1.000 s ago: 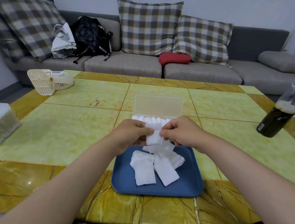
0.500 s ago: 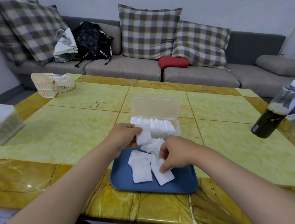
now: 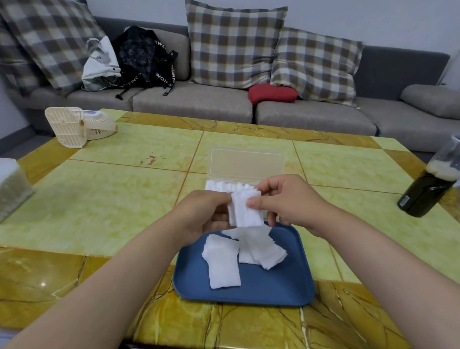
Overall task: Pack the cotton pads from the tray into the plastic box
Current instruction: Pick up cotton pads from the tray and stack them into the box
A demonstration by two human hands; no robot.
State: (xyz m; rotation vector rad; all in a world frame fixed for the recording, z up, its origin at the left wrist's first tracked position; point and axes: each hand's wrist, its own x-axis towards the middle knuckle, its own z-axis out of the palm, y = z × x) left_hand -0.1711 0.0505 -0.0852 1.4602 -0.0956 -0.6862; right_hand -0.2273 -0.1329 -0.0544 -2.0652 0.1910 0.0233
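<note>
Fingers (image 3: 253, 203) of the left hand (image 3: 202, 218) and the right hand (image 3: 290, 204) pinch a small stack of white square cotton pads (image 3: 245, 213) between them, upright in the air. Just beyond the fingers stands the clear rectangular plastic box (image 3: 246, 164), lid raised, a row of pads (image 3: 226, 186) already inside. Below and nearer lies the blue plastic tray (image 3: 282, 295) with loose white pads (image 3: 224, 261). Risk: the soft stack may fan apart or shed a pad onto the yellow tiled worktop (image 3: 109, 205) if the pinch slackens, or snag on the packed row. Half a second earlier the right hand reached down to the tray; now it meets the left.
</note>
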